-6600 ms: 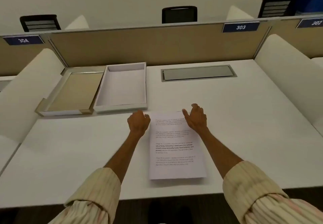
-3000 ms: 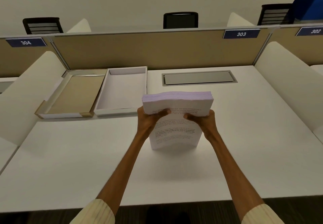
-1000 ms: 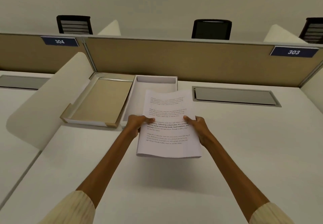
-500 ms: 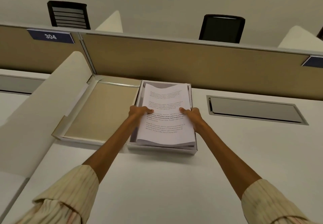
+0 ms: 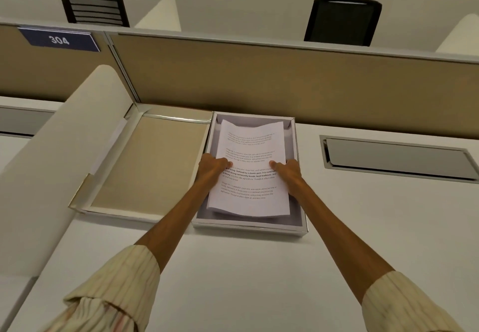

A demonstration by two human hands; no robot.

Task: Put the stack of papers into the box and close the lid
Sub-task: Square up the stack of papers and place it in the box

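Nearest us were our two striped sleeves, pushed up the forearms as we reached out over the white desk (image 5: 259,280). Beyond them, our left hand (image 5: 211,169) and right hand (image 5: 287,172) were each clamped on a side edge of the stack of papers (image 5: 250,176), thumbs pressed on the top sheet and the other fingers hidden underneath. The stack sat inside the walls of the open box (image 5: 248,225), though we could not tell whether it was already resting flat on the floor of the box or was a little above it. So we judged the first half of the task nearly done: the papers were in, but our hands had not let go. The stack looked thick; its top sheet was white with printed paragraphs, and its far edge was bowed into a slight wave. Just left of the box lay the lid (image 5: 145,166), open side up and touching the box wall. Closing it was all yet to do. Farther off stood the tan partition (image 5: 285,83).
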